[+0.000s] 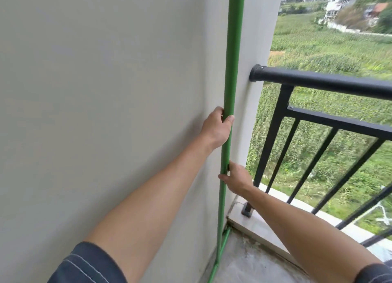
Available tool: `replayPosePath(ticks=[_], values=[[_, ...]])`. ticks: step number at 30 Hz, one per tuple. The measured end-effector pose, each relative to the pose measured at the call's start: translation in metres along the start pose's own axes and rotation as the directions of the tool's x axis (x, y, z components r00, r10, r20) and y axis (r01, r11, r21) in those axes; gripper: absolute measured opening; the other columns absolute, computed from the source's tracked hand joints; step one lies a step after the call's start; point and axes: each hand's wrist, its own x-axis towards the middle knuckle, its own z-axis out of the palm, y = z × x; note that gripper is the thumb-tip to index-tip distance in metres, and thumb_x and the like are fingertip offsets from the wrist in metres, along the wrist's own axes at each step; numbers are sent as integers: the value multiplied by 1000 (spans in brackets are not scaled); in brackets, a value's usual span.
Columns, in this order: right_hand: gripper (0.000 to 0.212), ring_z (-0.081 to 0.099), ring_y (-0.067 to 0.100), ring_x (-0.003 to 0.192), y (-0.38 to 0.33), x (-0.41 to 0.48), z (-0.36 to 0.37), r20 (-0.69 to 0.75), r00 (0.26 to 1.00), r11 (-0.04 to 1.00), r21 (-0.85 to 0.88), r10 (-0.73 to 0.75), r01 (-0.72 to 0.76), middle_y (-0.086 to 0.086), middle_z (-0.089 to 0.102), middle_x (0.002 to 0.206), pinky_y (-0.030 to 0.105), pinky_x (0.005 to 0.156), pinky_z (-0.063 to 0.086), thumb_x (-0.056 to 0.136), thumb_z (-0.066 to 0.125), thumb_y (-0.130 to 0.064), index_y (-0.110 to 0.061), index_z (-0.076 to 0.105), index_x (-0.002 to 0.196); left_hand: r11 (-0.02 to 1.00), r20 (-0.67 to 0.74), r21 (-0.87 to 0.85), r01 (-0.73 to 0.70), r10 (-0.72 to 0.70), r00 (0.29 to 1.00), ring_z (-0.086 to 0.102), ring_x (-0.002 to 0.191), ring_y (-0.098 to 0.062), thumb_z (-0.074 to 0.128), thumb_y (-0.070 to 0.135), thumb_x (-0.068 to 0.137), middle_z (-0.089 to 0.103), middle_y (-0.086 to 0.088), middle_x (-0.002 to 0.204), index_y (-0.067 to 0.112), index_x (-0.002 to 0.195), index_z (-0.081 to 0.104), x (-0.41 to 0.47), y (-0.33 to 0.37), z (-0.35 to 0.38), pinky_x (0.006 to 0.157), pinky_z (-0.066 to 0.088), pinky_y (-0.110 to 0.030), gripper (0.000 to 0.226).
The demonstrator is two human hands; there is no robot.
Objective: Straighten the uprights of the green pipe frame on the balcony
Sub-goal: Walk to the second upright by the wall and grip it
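Observation:
A tall green pipe upright (232,56) of the frame stands close against the white wall, running from the top edge down to the floor. A green base pipe (223,243) meets it near the floor and runs along the wall's foot. My left hand (218,128) is wrapped around the upright at mid height, thumb across its front. My right hand (236,177) grips the same upright lower down, from the right side. The upright's top is out of view.
The white wall (106,113) fills the left. A black metal railing (322,83) with slanted bars joins the wall at the right, above a white tiled ledge (261,225). The grey concrete balcony floor (254,265) lies below. Fields and houses lie beyond.

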Motion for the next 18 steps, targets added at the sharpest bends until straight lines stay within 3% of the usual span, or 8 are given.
replayPosePath(ticks=[4,8,15,18], values=[[24,69,25,84,7,6,-8,-36,997,997,24,69,-68,4,73,98,40,75,57,82,68,-29,-19,62,102,998,78,47,-38,34,996,61,89,-31,49,36,90,52,4,80,16,99,49,19,4,12,84,53,-45,22],[24,69,25,84,3,7,0,-39,995,994,49,97,-95,5,72,100,43,78,58,83,68,-29,-18,61,104,992,33,80,-93,90,995,54,71,-19,47,36,93,50,6,73,15,96,45,16,-4,12,68,45,-35,21],[26,65,29,93,-10,-15,25,-18,994,994,-23,107,-107,6,69,104,42,78,55,88,59,-31,-19,55,110,979,-158,133,-158,178,971,60,67,-36,38,43,94,54,0,64,15,98,40,-19,-34,10,61,50,-43,28],[29,67,29,92,-11,-25,19,15,993,992,-52,114,-113,6,70,110,44,79,57,89,53,-28,-19,54,117,979,-132,148,-138,158,979,60,71,-37,38,41,94,55,-1,67,15,101,40,-24,-32,8,65,49,-42,27]])
